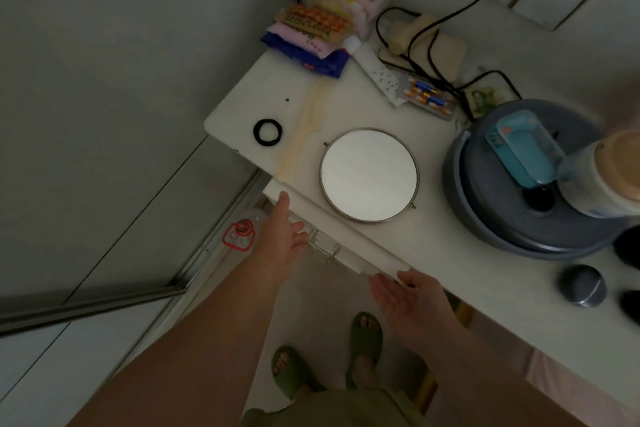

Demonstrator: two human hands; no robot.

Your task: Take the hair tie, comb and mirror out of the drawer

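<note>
While both your hands sit at the drawer front [332, 229], neither holds anything. Your left hand [284, 236] is spread wide, palm facing right, fingertips up against the white front panel near its left end, w/ the clear handle [323, 246] just beside the fingers. Your right hand [412, 298] is open too, palm up, fingertips touching the front's lower right end under the table edge.

The round mirror [369, 174] lies flat on the white table [263, 94], close to the front edge, directly above the drawer. The black hair tie [267, 131] lies on the tabletop near the left corner, well apart from the mirror; looks like more than one loop, can't tell how many. A pale long thing [300, 135] lies between hair tie & mirror; too blurred to say whether it's the comb. Drawer interior isn't visible from this angle.

Farther back: snack packets [308, 35], a power strip [377, 74], a pill blister pack [427, 99], black cables. To the right, a grey round appliance [491, 204] w/ a blue box [523, 149] on top.
</note>
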